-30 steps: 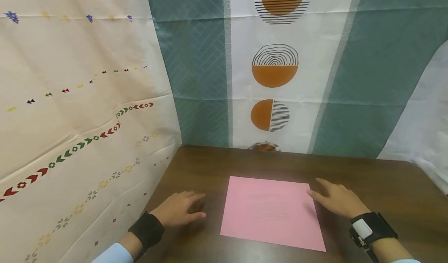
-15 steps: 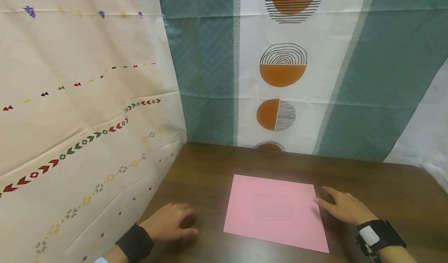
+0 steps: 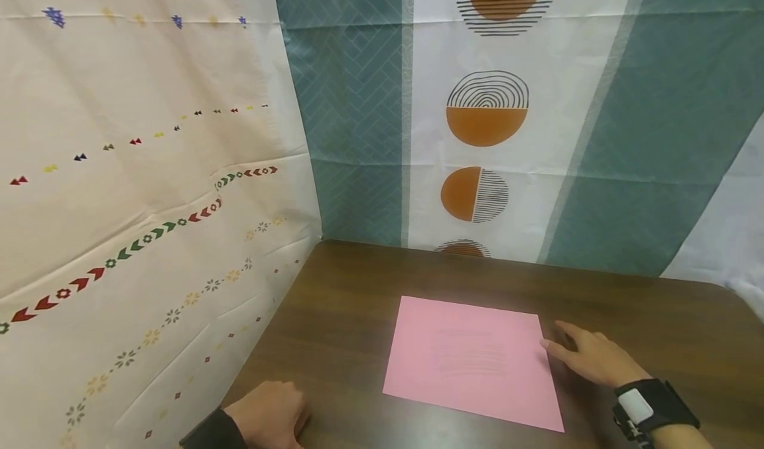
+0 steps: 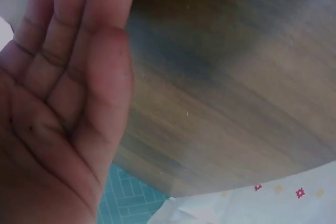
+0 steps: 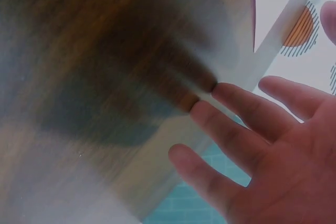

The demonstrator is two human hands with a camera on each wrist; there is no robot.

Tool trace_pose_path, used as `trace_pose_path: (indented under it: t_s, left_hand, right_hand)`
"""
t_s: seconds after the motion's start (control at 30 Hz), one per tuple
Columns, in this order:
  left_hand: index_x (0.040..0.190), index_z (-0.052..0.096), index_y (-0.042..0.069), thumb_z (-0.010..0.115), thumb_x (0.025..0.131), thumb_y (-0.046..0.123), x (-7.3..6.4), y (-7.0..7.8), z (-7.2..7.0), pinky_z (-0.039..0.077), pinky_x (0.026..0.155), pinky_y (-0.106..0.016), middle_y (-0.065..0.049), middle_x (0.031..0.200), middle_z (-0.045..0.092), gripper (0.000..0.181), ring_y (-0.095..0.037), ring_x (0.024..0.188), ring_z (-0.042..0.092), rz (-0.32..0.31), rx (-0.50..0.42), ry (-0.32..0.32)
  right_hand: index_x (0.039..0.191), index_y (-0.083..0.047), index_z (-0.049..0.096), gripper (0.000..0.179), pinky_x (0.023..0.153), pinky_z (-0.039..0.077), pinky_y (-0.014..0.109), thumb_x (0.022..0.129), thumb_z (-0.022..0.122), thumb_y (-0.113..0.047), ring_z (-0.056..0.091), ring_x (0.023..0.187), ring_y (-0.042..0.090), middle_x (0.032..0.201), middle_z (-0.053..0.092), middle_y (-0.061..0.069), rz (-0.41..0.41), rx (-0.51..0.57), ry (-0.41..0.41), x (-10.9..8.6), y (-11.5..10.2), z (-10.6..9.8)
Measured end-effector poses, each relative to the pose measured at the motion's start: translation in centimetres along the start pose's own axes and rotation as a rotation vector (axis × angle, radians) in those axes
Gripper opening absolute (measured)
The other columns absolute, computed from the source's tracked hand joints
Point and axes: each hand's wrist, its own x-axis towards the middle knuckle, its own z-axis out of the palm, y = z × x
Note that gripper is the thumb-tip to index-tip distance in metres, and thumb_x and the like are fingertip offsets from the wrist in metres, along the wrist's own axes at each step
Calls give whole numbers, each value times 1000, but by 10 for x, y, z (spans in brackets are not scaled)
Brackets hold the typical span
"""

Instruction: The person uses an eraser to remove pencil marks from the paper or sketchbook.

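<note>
Pink paper (image 3: pixel 471 363) lies flat on the brown table (image 3: pixel 346 316), its right edge at the thumb (image 3: pixel 556 349) of the right hand (image 3: pixel 599 358), fingers spread, contact unclear, and well apart from the left hand (image 3: pixel 270 412) at near left, its fingers loosely together.

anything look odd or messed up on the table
Only faint streaks across the middle of the pink sheet stand out against its plain surface; creases or marks, I can't tell. Nothing looks spilled or torn.
</note>
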Motion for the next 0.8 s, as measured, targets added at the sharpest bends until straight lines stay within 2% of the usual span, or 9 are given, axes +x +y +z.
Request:
trace_pose_path:
  t_s: [0.07,0.13,0.23,0.37,0.63,0.7,0.8]
  left_hand:
    - [45,41,30,55,60,83,0,1,3,20,30,-23,25,40,29,57,3,36,25,13,29,12]
    - [44,39,29,59,63,77,2,1,6,18,30,-23,24,40,26,55,3,35,22,39,50,22]
    - [44,37,28,68,67,53,4,2,8,17,31,-22,23,42,23,46,2,36,20,80,100,39]
    - [44,40,27,69,61,28,5,1,7,19,31,-21,23,42,25,34,2,37,22,86,70,3]
    - [51,49,25,69,69,25,9,4,6,26,35,-18,23,46,33,27,1,41,31,36,-78,-169]
    - [51,50,25,72,69,29,12,5,3,28,35,-18,23,46,35,28,1,40,33,30,-83,-180]
    - [52,53,28,76,66,34,24,6,-6,31,36,-19,23,46,39,27,1,41,36,19,-97,-186]
  right_hand:
    - [134,9,37,90,77,43,68,86,43,-67,49,105,49,122,50,35,5,7,1,-1,1,0]
    - [134,10,36,91,77,43,68,86,44,-67,48,105,49,122,49,35,5,12,2,-1,2,0]
    - [135,9,36,91,78,43,68,86,43,-67,48,106,48,123,49,34,5,15,5,-1,3,2]
    - [134,9,37,91,79,42,67,86,43,-68,49,107,48,123,49,34,11,11,9,-1,5,4]
    - [133,9,39,89,79,43,66,85,44,-67,50,105,46,122,51,33,6,23,31,-3,7,4]
    - [133,8,39,89,79,43,66,86,44,-67,50,105,46,122,52,32,5,24,38,-3,7,4]
    - [133,8,39,88,80,42,67,86,44,-66,50,106,46,122,51,32,6,27,50,-3,5,5]
